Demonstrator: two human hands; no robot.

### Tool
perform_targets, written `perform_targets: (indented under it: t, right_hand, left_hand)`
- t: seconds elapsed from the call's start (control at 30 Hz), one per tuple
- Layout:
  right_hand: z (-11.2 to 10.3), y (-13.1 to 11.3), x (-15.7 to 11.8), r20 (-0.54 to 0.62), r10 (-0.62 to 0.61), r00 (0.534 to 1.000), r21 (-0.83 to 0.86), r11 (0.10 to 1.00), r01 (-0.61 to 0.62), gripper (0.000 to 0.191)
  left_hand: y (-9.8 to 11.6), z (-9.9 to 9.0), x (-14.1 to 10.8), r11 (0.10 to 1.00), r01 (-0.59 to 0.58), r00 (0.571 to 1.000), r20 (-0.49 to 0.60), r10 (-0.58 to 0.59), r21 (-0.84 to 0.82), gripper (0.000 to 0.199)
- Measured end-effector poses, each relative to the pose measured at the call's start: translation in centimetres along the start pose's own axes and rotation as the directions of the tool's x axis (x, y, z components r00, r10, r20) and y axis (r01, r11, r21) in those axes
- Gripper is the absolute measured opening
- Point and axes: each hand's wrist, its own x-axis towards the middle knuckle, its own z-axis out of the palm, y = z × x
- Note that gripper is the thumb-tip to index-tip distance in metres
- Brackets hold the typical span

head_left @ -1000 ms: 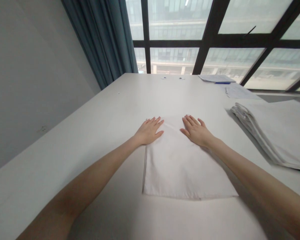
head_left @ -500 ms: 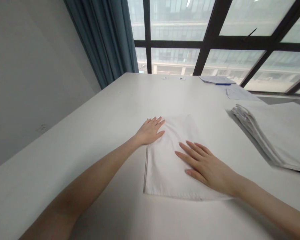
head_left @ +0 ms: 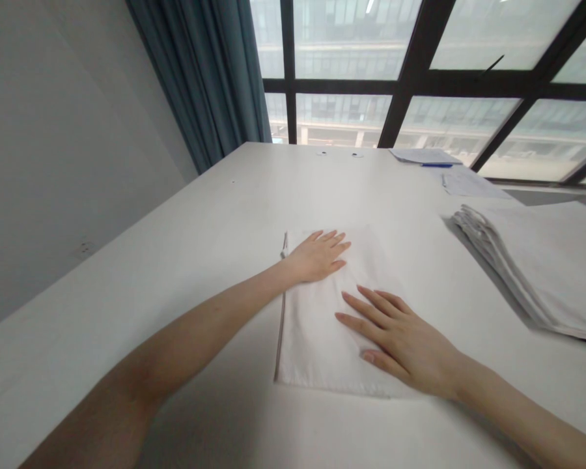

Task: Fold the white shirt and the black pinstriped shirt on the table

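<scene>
A white folded cloth (head_left: 317,345) lies flat on the white table, its layered edge along the left and a stitched edge toward me. My left hand (head_left: 318,255) rests palm down on its far left part, fingers stretched out. Flat on the cloth's right side is my right hand (head_left: 390,335), fingers spread and pointing to the far left. Neither hand grips anything. Faint creases run over the cloth between them. Its right edge is partly hidden under my right hand and forearm.
A stack of folded white cloths (head_left: 551,260) lies at the right. Papers (head_left: 424,156) and a blue pen (head_left: 437,165) are at the table's far right corner. Beyond the white table (head_left: 200,241) are a blue curtain (head_left: 215,78) and dark-framed windows; a grey wall stands left.
My left hand has slid to the right across the cloth, uncovering more of its left edge. My right hand has shifted slightly toward me. The cloth's near left corner has moved slightly left.
</scene>
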Motion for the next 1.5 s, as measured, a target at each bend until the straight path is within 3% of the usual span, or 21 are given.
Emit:
perform_targets:
  t: [0.13, 0.3, 0.37, 0.57, 0.67, 0.77, 0.87, 1.0, 1.3, 1.5]
  right_hand:
    - [-0.2, -0.6, -0.1, 0.028, -0.009, 1.0, 0.023, 1.0, 0.008, 0.055]
    - [-0.4, -3.4, -0.9, 0.102, -0.173, 0.98, 0.176, 0.972, 0.153, 0.06]
    - [-0.6, -4.1, -1.1, 0.131, -0.185, 0.974, 0.241, 0.959, 0.149, 0.059]
    - [-2.4, -3.1, -0.7, 0.156, -0.133, 0.979, 0.481, 0.876, 0.042, 0.05]
    - [-2.6, -2.0, 0.3, 0.096, 0.032, 0.995, 0.58, 0.81, -0.082, 0.041]
    - [-1.6, -1.3, 1.6, -0.044, 0.189, 0.981, 0.49, 0.86, -0.144, 0.037]
    - [-0.3, -1.2, 2.2, -0.11, 0.118, 0.987, 0.293, 0.953, -0.081, 0.037]
    - [0.1, -1.3, 2.1, -0.052, 0.062, 0.997, 0.187, 0.981, -0.051, 0.043]
    - [-0.3, -0.6, 2.0, 0.005, 0.009, 1.0, 0.21, 0.978, -0.009, 0.05]
    - [-0.3, -0.8, 2.0, 0.017, 0.053, 0.998, 0.191, 0.98, -0.055, 0.058]
  left_hand:
    - [0.3, 0.6, 1.7, 0.994, -0.052, 0.993, 0.098, 0.061, -0.098, 0.058]
    - [-0.4, 1.0, 1.8, 0.993, -0.062, 0.993, 0.098, 0.072, -0.104, 0.06]
    - [-0.6, 1.1, 1.7, 0.993, -0.061, 0.994, 0.088, 0.07, -0.101, 0.06]
    - [-0.7, 1.3, 2.0, 0.994, -0.04, 0.996, 0.072, 0.047, -0.102, 0.06]
    - [-0.8, 1.6, 2.1, 0.994, -0.039, 0.998, 0.043, 0.043, -0.099, 0.059]
    - [-0.8, 1.9, 2.1, 0.995, -0.043, 0.999, 0.005, 0.044, -0.088, 0.058]
    - [-0.7, 2.0, 1.9, 0.997, -0.045, 0.999, -0.015, 0.045, -0.057, 0.055]
    - [-0.9, 1.6, 1.1, 0.999, -0.045, 0.999, 0.003, 0.045, -0.011, 0.054]
    - [-4.0, 1.2, -3.2, 0.999, -0.012, 1.0, 0.02, 0.011, 0.049, 0.055]
    - [-5.7, 1.5, -5.3, 0.996, 0.071, 0.997, 0.003, -0.072, 0.061, 0.053]
